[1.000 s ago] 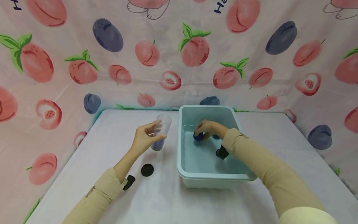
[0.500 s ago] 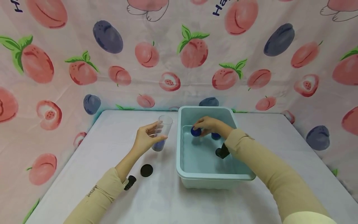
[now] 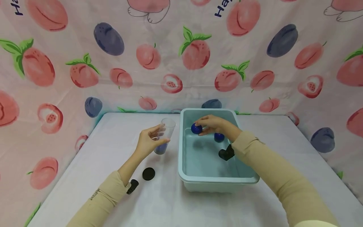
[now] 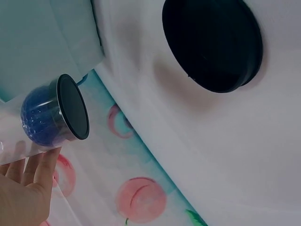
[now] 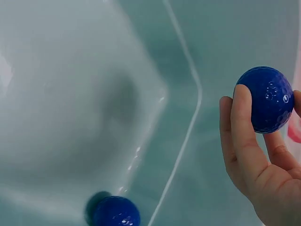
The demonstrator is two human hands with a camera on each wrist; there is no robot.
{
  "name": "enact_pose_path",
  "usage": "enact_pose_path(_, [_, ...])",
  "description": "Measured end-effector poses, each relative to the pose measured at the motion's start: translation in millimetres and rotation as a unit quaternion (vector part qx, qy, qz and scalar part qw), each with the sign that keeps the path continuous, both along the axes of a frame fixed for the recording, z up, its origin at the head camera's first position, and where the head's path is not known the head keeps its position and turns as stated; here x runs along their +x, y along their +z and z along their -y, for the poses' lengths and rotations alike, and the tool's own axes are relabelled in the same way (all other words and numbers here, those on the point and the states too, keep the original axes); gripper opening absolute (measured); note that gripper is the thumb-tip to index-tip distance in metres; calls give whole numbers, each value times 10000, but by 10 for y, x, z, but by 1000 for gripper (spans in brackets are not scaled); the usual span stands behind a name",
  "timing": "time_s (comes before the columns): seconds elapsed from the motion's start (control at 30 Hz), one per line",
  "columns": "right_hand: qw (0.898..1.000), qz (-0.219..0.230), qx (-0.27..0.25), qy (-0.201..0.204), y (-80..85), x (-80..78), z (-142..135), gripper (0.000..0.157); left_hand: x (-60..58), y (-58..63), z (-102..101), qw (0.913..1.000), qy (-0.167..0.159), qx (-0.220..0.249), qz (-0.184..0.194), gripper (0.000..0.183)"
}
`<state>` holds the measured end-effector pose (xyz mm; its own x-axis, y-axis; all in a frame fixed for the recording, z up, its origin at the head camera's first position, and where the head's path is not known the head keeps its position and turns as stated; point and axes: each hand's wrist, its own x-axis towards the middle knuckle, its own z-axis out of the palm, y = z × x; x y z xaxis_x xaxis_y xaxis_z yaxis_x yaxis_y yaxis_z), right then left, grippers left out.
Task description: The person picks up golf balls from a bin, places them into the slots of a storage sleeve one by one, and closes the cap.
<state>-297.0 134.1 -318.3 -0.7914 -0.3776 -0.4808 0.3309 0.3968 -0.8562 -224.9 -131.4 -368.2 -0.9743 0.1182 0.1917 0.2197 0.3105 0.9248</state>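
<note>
My left hand (image 3: pixel 147 141) grips a clear plastic tube (image 3: pixel 166 130) left of the bin, its open top tilted slightly right. One blue golf ball (image 4: pixel 42 115) sits at the tube's bottom, beside a black end cap (image 4: pixel 74 107). Over the light blue bin (image 3: pixel 181 157), my right hand (image 3: pixel 213 124) pinches a second blue golf ball (image 5: pixel 265 100) between fingers and thumb, raised above the bin floor. Another blue golf ball (image 3: pixel 219 137) lies on the floor of the bin, under the right hand.
A black angular object (image 3: pixel 227 153) lies in the bin near the right forearm. On the white table, a round black lid (image 3: pixel 148 173) and a small black piece (image 3: pixel 132 186) lie by the left forearm. A fruit-print cloth (image 3: pixel 170 63) hangs behind.
My right hand has lifted its golf ball off the bin floor, up and slightly left. The ball left in the bin shows more fully. The left hand and tube have barely moved.
</note>
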Motion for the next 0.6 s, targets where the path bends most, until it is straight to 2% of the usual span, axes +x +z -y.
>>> enact_pose_path(0.2, [9989, 69, -456, -4, 54, 30, -8, 47, 5, -33, -17, 9999, -26, 47, 106, 64])
enact_pose_path(0.43, [9972, 76, -738, -16, 121, 35, -20, 46, -35, -35, -76, 10000, -41, 10, -12, 63])
enact_pose_path(0.6, [9948, 58, -1017, 19, 189, 27, 8, 47, -93, -18, -96, 9998, 73, -119, -142, 63])
